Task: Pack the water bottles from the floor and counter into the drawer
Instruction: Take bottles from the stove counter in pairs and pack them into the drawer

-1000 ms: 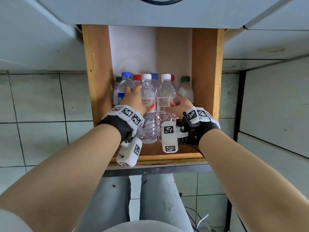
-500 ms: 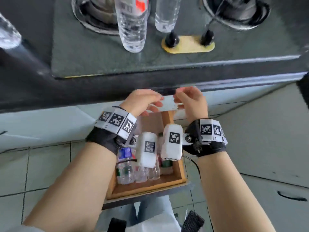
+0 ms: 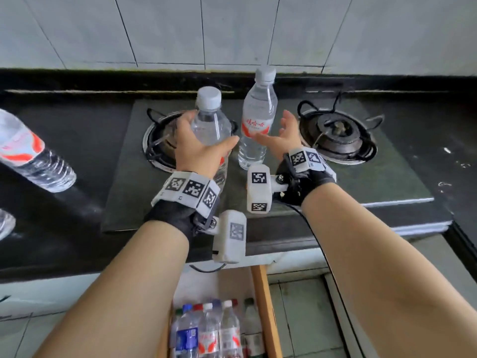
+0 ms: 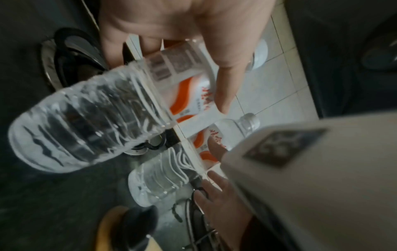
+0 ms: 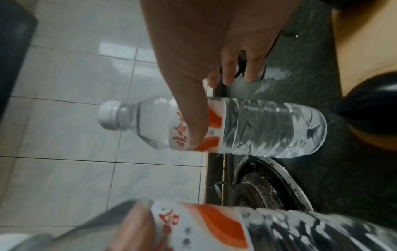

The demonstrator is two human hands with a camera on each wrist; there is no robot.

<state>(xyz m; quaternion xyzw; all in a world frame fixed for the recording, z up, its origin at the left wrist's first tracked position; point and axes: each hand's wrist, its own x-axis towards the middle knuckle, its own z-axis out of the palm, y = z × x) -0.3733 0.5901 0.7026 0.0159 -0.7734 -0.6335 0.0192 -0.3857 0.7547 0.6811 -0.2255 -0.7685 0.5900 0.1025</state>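
Observation:
Two clear water bottles with white caps stand on the stove top. My left hand wraps its fingers and thumb round the nearer left bottle; in the left wrist view the thumb lies on the label of this bottle. My right hand is spread beside the right bottle, fingers straight. In the right wrist view its thumb overlaps the label of that bottle. Below, the wooden drawer stands pulled out with several upright bottles inside.
Another bottle stands on the black counter at far left, with part of one more at the edge. A gas burner sits right of my right hand. A tiled wall rises behind.
Both hands rose from the drawer to the stove top. My left hand closed round the left bottle, and my right hand reached the right bottle with fingers spread.

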